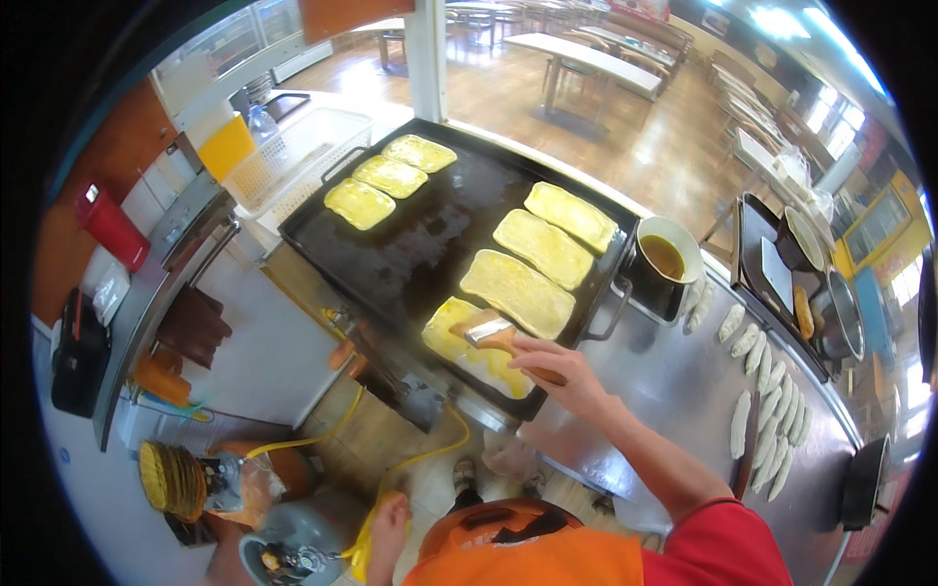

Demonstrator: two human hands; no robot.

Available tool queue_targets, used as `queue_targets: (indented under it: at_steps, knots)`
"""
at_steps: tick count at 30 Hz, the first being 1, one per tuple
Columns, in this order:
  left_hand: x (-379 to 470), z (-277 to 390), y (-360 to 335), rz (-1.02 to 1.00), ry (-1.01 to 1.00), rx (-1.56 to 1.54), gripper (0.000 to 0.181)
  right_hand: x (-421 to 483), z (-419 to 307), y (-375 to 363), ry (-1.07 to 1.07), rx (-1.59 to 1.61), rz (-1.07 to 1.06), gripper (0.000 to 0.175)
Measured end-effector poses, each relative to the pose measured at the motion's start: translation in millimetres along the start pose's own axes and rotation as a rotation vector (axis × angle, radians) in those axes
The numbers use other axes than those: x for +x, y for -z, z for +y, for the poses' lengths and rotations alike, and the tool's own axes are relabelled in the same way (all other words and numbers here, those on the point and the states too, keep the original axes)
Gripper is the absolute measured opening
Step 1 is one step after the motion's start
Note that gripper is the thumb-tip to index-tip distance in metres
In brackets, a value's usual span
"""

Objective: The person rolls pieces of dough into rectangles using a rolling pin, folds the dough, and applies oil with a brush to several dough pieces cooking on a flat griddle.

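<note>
My right hand [568, 370] is closed around the wooden handle of a pastry brush [492, 331]. The bristles touch the nearest flat piece of dough [469, 351], which has yellow liquid spread unevenly over it. Beside it on the black griddle [388, 271] lie three more long flatbreads, one of them this middle one [544, 249]. Three smaller yellow flatbreads [390, 176] lie at the griddle's far left. My left hand [392, 516] hangs low beside my orange apron [527, 549], away from the griddle; its fingers are curled, and whether it holds anything is unclear.
Right of the griddle stands a pot of brownish-yellow liquid [662, 256]. Several dough rolls [769, 410] and a dark rolling pin [745, 454] lie on the metal counter [623, 410]. White plastic baskets [300, 161] stand at the left. Gas cylinders [308, 531] with yellow hoses [418, 461] stand below.
</note>
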State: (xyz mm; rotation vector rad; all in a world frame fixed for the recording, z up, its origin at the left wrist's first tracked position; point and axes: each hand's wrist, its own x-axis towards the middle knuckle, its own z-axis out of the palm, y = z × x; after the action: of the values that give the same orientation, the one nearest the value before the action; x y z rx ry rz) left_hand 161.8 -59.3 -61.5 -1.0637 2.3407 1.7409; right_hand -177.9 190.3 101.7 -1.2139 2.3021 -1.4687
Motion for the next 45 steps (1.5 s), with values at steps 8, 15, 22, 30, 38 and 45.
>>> queue_targets:
  at_steps: [8,15,22,30,38,45]
  knots:
    - [-35.5,2.4,-40.0,0.055,-0.001,-0.094,0.028,-7.8,16.7,19.9,0.128,-0.027,-0.023,0.029]
    - [-57.6,15.6,-68.0,0.076,0.044,-0.020,0.029,-20.1,21.9,34.1,0.189,0.023,-0.260,0.035]
    - [-69.7,3.9,-90.6,0.125,0.047,-0.080,0.030,-35.9,24.3,48.7,0.230,-0.051,-0.332,0.035]
    - [-76.4,6.4,-99.2,0.131,0.046,-0.089,0.031,-59.9,13.2,61.2,0.210,-0.024,-0.291,0.038]
    - [-70.6,20.8,-97.9,0.122,0.057,-0.133,0.030,-49.8,4.0,53.7,0.124,0.028,-0.225,0.035]
    - [-67.6,12.5,-86.3,0.112,0.077,-0.156,0.030,-62.2,4.5,54.9,0.096,-0.016,-0.251,0.038]
